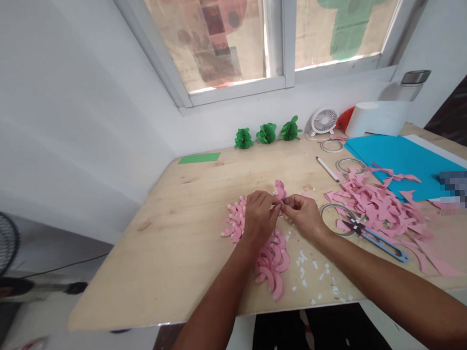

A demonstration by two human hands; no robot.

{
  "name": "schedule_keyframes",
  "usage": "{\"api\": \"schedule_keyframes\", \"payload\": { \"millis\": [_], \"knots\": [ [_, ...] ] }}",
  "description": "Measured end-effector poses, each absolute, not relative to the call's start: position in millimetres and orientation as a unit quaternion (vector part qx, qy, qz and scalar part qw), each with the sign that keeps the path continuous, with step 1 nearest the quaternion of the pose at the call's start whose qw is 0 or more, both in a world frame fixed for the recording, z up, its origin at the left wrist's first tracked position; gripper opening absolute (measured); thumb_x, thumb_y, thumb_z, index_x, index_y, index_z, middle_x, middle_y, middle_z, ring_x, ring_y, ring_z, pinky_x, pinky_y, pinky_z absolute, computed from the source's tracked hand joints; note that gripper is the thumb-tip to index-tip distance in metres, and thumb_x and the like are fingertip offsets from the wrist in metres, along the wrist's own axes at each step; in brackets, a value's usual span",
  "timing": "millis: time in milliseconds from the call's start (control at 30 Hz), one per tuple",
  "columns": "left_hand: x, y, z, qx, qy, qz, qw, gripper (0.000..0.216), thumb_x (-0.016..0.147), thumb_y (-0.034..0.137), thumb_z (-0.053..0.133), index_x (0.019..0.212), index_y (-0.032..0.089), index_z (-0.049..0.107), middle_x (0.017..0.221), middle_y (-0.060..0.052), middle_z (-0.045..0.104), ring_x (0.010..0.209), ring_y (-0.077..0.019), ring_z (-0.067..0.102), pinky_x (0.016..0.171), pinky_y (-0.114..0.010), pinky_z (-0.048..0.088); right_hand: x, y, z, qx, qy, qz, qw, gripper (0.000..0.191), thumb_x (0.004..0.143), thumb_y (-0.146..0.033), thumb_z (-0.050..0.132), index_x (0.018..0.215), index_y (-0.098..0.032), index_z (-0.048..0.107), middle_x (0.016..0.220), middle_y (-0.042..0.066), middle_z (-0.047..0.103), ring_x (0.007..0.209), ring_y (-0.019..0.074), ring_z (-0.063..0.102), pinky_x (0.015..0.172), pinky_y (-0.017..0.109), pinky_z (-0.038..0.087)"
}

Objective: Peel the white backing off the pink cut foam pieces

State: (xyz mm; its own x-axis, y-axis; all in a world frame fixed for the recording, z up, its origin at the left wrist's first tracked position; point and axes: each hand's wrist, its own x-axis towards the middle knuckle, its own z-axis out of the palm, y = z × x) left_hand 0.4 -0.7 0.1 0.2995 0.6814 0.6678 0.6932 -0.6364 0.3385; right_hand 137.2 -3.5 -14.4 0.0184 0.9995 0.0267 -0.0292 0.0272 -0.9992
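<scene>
Your left hand (260, 215) and right hand (302, 213) meet fingertip to fingertip above the desk (163, 249). Both are closed down to a fine pinch on one pink curved piece (280, 188), which sticks up between them, off the surface. Nothing else is held.

Step in hand, as I read it: working that single piece at the fingertips, maybe peeling or folding it; the contact itself is too small to tell. Whatever move follows calls for a light, precise pinch, because the paper looks thin and would crease easily.

Under and left of your left wrist is a heap of pink crescents (273, 260), too many and too overlapped to count. White bits (309, 269) are scattered just beside it, also uncountable.

Right of your right hand:
- one pair of blue snips (377, 236), lying apart from the hand
- one pile of pink scraps (376, 206)
- three clear rings, the nearest (334, 217) by your wrist
- one white pen (327, 168)
- one blue sheet (401, 161)

At the far edge:
- three green paper balls (266, 133)
- one green slip (199, 158)
- one small fan (324, 121)
</scene>
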Motion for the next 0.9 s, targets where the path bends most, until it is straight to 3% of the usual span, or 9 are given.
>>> {"api": "schedule_keyframes", "payload": {
  "millis": [600,900],
  "knots": [
    [4.3,-0.3,-3.0,-0.805,-0.419,-0.416,0.049,0.007,0.082,0.020,0.048,0.076,0.018,0.051,0.076,-0.005,0.059,0.081,-0.0195,0.051,0.075,-0.035,0.035,136.9,-1.7,-17.7,-0.449,-0.422,0.578,0.535,0.027,0.053,-0.035,0.074,0.067,-0.015,0.063,0.058,0.001,0.063,0.049,0.0108,0.051,0.047,0.022,0.035],
    [-1.3,0.6,2.5,-0.769,-0.447,-0.452,0.071,0.010,0.082,0.020,0.048,0.072,0.018,0.050,0.071,-0.004,0.058,0.075,-0.0188,0.049,0.073,-0.035,0.037,136.6,-1.5,-18.0,-0.472,-0.407,0.573,0.532,0.029,0.053,-0.037,0.075,0.067,-0.014,0.062,0.051,-0.002,0.057,0.043,0.0079,0.044,0.043,0.021,0.029]
  ]
}}
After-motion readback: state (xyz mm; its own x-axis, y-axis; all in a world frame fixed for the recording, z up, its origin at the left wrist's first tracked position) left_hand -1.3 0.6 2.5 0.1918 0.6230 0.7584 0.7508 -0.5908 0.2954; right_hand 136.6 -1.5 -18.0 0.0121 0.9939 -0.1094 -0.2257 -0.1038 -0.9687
